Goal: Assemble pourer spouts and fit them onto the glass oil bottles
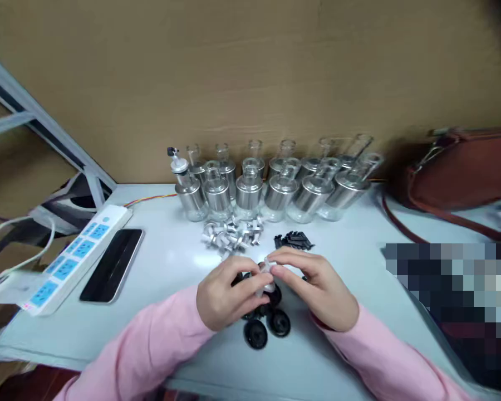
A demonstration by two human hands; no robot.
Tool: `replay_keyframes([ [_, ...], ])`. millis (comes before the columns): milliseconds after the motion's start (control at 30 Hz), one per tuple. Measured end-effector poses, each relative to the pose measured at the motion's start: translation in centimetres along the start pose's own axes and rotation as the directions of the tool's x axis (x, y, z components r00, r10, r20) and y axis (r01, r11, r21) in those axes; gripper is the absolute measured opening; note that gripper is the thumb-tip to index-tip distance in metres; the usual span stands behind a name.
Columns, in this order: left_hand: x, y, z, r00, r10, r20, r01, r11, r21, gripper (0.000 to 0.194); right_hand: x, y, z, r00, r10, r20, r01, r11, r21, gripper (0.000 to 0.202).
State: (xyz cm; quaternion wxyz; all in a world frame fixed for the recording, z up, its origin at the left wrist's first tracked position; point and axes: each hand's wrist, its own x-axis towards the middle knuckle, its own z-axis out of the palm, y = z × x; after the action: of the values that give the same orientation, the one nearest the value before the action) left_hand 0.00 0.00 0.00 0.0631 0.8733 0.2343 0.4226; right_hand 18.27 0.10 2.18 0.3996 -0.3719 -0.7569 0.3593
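Note:
My left hand [232, 294] is closed around a small whitish-silver fitting [268, 266], probably a bottle pourer part, held upright over the table. From the other side, the fingertips of my right hand [323, 288] pinch the top of the same piece. Its lower end is partly hidden by my left fingers. Beneath my hands lie several round black caps [255, 334], some covered by the fingers. Beyond them is a pile of similar silver and white fittings [232, 236]. A heap of small black lever-like pieces [294, 240] lies to its right.
Two rows of glass bottles with silver bands [249, 195] stand at the back; the front-left one bears a pourer top [178, 162]. To the left lie a phone [112, 266] and a power strip [73, 259]. A brown bag [463, 170] sits at right, near a pixelated patch.

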Motion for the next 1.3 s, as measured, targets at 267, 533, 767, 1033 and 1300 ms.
replay_keyframes([
  [267,-0.1,-0.2,-0.4,0.999,0.030,0.017,-0.030,1.000,-0.007,0.016,0.2,2.1,-5.2,0.982,0.105,0.154,-0.033,0.911,-0.411,0.018],
  [533,-0.1,-0.6,-0.5,0.997,0.077,0.031,-0.077,0.997,-0.005,0.018,0.1,3.0,-4.5,0.885,0.287,0.366,-0.069,0.859,-0.508,0.010],
  [767,-0.2,-0.8,-0.6,0.998,0.063,0.022,-0.064,0.997,0.040,0.023,0.3,3.2,-3.9,0.901,0.307,0.306,-0.073,0.803,-0.592,0.012],
  [1033,0.0,-0.8,-0.7,0.998,0.067,0.016,-0.067,0.996,0.050,0.023,-0.2,2.8,-4.9,0.891,0.335,0.307,-0.140,0.845,-0.516,0.012],
  [1300,0.0,-0.7,-0.7,0.997,0.073,0.018,-0.074,0.996,0.057,0.021,-0.6,2.0,-4.7,0.849,0.390,0.356,-0.186,0.852,-0.489,0.023],
])
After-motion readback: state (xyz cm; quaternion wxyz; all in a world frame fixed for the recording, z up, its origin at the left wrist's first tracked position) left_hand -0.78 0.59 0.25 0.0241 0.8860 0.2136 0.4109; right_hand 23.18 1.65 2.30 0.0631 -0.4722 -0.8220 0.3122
